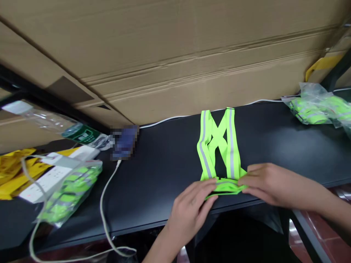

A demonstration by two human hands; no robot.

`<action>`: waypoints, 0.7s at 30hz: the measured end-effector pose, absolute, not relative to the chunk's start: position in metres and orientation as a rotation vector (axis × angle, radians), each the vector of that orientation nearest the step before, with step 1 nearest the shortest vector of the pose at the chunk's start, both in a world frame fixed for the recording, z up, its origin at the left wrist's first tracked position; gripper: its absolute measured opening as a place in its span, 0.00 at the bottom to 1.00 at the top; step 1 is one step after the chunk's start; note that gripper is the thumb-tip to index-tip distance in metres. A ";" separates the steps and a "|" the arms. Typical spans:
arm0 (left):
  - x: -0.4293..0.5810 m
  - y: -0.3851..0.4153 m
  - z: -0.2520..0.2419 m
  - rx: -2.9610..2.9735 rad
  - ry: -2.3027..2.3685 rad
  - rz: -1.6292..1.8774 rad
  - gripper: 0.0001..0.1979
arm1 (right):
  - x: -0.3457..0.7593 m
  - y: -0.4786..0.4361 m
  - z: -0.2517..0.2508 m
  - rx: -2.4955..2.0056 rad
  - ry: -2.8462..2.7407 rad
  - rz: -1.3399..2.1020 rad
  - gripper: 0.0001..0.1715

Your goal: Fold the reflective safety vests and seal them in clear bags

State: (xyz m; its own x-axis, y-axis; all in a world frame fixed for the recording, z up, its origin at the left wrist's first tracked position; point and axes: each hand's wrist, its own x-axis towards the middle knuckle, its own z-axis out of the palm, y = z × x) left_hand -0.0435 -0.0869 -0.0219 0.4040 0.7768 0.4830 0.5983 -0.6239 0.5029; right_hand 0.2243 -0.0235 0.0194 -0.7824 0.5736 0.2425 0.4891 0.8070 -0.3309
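Note:
A neon-yellow reflective vest [218, 140] with grey stripes lies on the black table [153, 171], its straps crossing in the middle and stretching toward the back. Its waistband is bunched up near the front edge. My left hand [192, 202] grips the left end of that band between thumb and fingers. At the band's right end, my right hand [263, 182] pinches the fabric, fingertips bent around it. Part of the vest is covered by my fingers.
Bagged vests sit at left [71, 193] and at right [312, 107]. On the left are a white power strip [59, 175], yellow packaging [27, 170], a plastic bottle [63, 124], a blurred-out phone-like item [124, 142] and a white cable [102, 204]. Cardboard [175, 54] stands behind.

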 end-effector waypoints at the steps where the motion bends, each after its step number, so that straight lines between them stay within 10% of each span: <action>1: -0.043 -0.080 -0.022 2.388 1.231 1.010 0.12 | 0.222 -0.012 0.024 -0.776 -2.766 0.514 0.14; 11: -0.041 -0.049 -0.039 2.250 1.819 0.674 0.11 | 0.204 0.039 0.000 -0.907 -2.711 0.945 0.15; 21: -0.033 -0.064 -0.045 2.618 1.734 0.893 0.07 | 0.213 -0.023 -0.036 -0.743 -2.472 -0.118 0.09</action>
